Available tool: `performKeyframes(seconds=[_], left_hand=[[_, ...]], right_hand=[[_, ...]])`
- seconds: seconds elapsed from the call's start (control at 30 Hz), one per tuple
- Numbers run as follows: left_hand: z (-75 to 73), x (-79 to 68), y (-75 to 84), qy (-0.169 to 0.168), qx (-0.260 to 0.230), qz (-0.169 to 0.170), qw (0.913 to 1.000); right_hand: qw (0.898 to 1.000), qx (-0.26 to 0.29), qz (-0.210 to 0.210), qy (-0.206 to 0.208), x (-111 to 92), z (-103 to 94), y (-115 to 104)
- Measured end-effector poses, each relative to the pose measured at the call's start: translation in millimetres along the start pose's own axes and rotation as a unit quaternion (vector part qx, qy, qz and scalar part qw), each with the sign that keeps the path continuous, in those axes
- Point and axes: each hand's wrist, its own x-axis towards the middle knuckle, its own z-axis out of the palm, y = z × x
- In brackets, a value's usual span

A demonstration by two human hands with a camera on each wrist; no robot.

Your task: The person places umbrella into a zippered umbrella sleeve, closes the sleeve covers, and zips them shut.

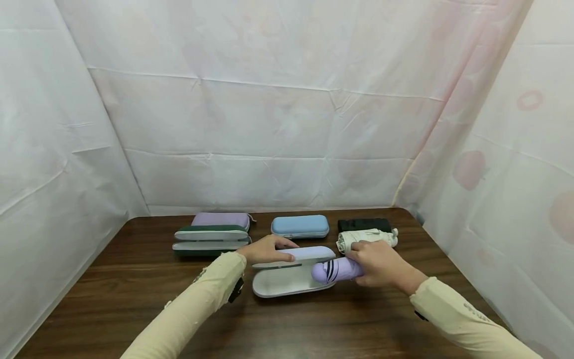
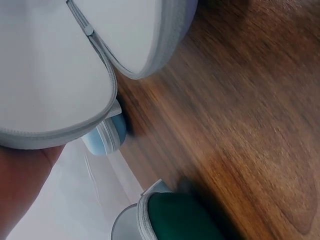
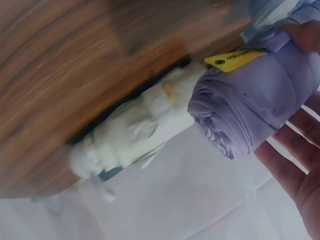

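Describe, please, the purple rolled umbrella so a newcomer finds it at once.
On the dark wooden table, look for the open case held by the left hand. At its right end, the right hand holds the umbrella. Purple cloth and black stripes set it apart from the whitish roll and black roll behind.

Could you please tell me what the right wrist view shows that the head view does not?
Only the right wrist view shows the yellow tag on the purple umbrella and that umbrella's folded-fabric end.

Only the head view shows the left hand, the open green case and the closed purple case behind it.

Both show the right hand holding the purple umbrella, the off-white umbrella, the wooden table and pale sheeting.
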Motion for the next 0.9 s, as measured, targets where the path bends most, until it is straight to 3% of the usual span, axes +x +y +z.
performKeyframes(seconds=[0.53,0.9], left_hand=[[5.5,4.2,7.0,0.001,-0.026,-0.005,0.9997],[7.1,6.3,12.3,0.002,-0.028,0.005,0.9996]], right_hand=[[0.999,-0.023,-0.007,0.045,32,3.8,-40],[0.994,-0.086,-0.039,0.061,52,5.9,-68]])
